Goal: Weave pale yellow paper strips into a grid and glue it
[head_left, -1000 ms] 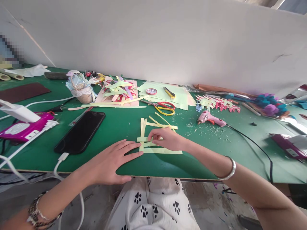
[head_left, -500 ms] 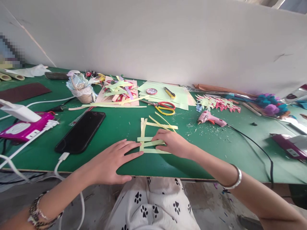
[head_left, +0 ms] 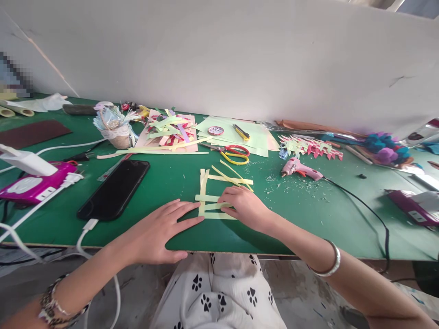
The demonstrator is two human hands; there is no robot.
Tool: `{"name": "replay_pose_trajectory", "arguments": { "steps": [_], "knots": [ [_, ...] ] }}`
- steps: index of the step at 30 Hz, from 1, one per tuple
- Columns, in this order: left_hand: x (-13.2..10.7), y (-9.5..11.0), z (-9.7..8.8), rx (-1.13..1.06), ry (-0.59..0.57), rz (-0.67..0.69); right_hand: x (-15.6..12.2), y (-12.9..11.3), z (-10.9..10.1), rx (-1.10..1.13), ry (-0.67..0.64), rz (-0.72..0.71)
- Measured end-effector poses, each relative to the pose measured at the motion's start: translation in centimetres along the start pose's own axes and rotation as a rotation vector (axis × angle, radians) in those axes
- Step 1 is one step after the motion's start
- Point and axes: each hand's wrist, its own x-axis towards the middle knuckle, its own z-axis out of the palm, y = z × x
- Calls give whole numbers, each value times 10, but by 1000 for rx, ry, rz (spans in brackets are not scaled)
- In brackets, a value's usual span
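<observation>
Pale green and cream paper strips (head_left: pixel 202 187) lie crossed on the green table, some upright and several running sideways. My left hand (head_left: pixel 164 230) rests flat with fingers spread, its fingertips touching the left ends of the strips. My right hand (head_left: pixel 245 208) is closed over the sideways strips, thumb and fingers pinching one light green paper strip (head_left: pixel 214 206) in the middle. The right ends of these strips are hidden under that hand. Behind it, two thin yellowish strips (head_left: pixel 231 174) slant across a cream sideways strip.
Red-and-yellow scissors (head_left: pixel 235 155) and a pink glue gun (head_left: pixel 303 170) with a black cord lie beyond my hands. A black phone (head_left: pixel 115 189) is at left, near a magenta power strip (head_left: pixel 37 183). Paper sheets, a yellow cutter (head_left: pixel 242 132) and a small basket (head_left: pixel 118 130) line the back.
My right hand has pressed the middle green strip lower, so it now lies more level beside the bottom one. The left hand has stayed in place.
</observation>
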Motion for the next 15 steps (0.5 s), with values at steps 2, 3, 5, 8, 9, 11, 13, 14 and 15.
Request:
{"name": "replay_pose_trajectory", "arguments": {
  "steps": [2,3,5,8,9,11,13,14,15],
  "knots": [
    [0,1,-1,5,-1,-1,1,0,1,-95,-1,-33],
    [1,1,-1,9,1,-1,1,0,3,-157,11,-64],
    [1,1,-1,20,7,1,2,1,7,-299,70,-150],
    [1,1,-1,36,19,9,4,4,11,-479,179,-283],
    [2,1,0,41,22,11,4,5,11,-521,207,-316],
    [2,1,0,49,30,16,5,6,11,-584,261,-361],
    [2,1,1,52,31,19,5,8,10,-632,324,-391],
    [2,1,1,53,31,20,6,9,10,-650,354,-403],
    [1,1,0,54,31,21,6,9,10,-662,372,-416]
  ]
}}
